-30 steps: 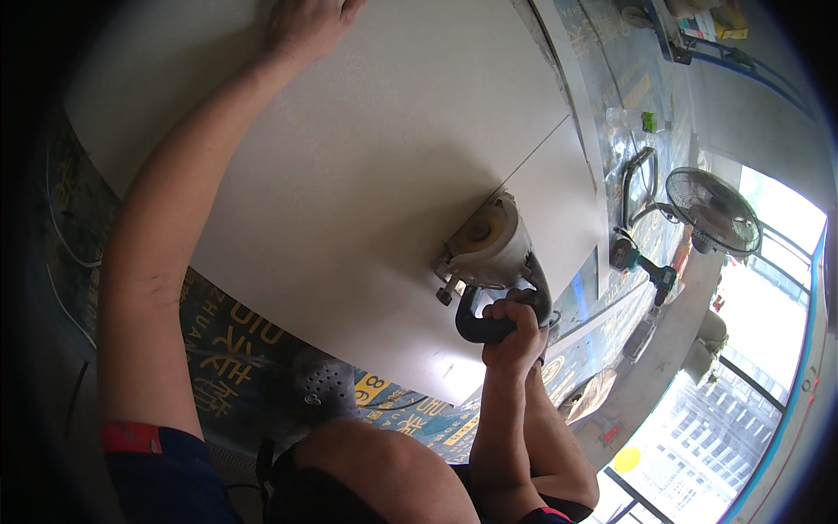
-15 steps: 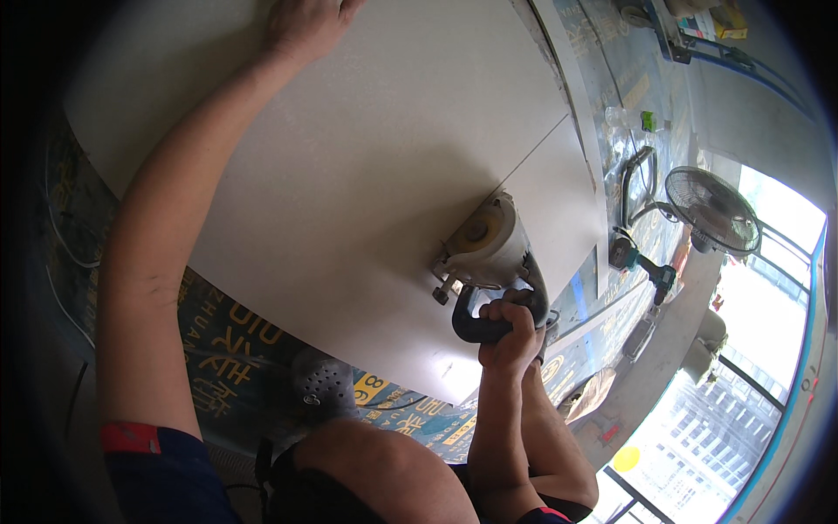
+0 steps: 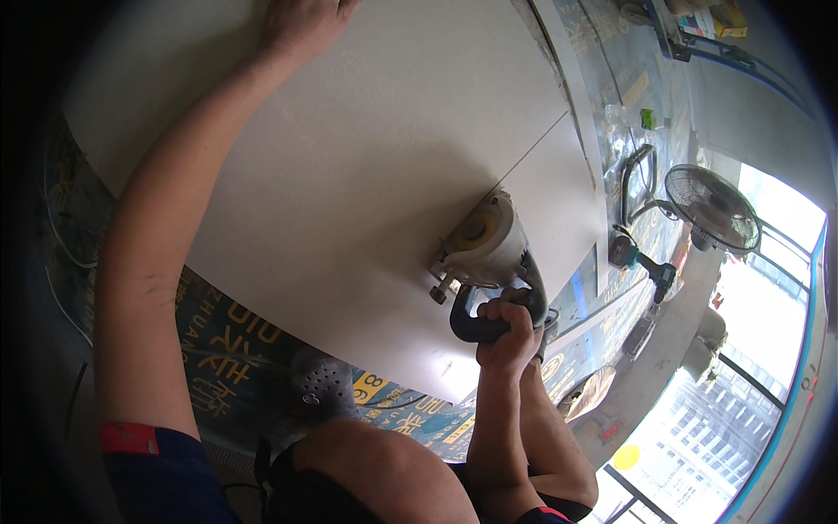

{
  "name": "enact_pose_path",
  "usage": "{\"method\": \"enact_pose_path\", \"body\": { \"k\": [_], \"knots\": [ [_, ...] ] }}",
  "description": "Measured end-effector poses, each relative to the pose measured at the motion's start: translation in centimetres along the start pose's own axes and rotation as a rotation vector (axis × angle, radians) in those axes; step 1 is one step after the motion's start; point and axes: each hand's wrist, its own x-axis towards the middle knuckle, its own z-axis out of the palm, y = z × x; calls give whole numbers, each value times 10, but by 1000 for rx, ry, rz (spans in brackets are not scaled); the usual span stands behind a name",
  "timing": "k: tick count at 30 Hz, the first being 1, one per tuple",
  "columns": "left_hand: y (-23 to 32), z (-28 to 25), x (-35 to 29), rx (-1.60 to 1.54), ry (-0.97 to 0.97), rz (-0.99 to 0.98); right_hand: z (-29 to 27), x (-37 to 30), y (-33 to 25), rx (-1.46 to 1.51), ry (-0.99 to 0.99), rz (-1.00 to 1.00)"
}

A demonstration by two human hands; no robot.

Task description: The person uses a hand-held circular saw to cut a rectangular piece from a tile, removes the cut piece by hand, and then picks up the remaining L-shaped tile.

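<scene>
My right hand is closed around the black loop handle of a handheld circular cutter, which rests on a large pale slab. A thin dark line runs across the slab from the front of the cutter to the far right edge. At the top of the view my left hand lies on the slab with its fingers apart. The picture's edge cuts off most of those fingers. The cutter's guard and body hide where its blade meets the slab.
A green-and-black cordless power tool lies right of the slab, near a standing fan and a curved black metal frame. My shoe is by the near slab edge. Printed dark sheeting covers the floor. Windows are at right.
</scene>
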Motion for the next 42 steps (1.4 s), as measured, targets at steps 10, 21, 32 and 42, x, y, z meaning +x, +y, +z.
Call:
{"method": "enact_pose_path", "body": {
  "k": [10,21,32,42],
  "knots": [
    [-6,20,15,18,-85,114,-40,15,-68,-74,2,-24],
    [7,7,1,158,-43,155,-173,100,-204,-120,66,152],
    [-23,-23,-46,104,-223,49,-419,116,-106,104,444,235],
    [-49,-115,-181,309,-197,11,-634,135,-6,828,465,528]
  ]
}}
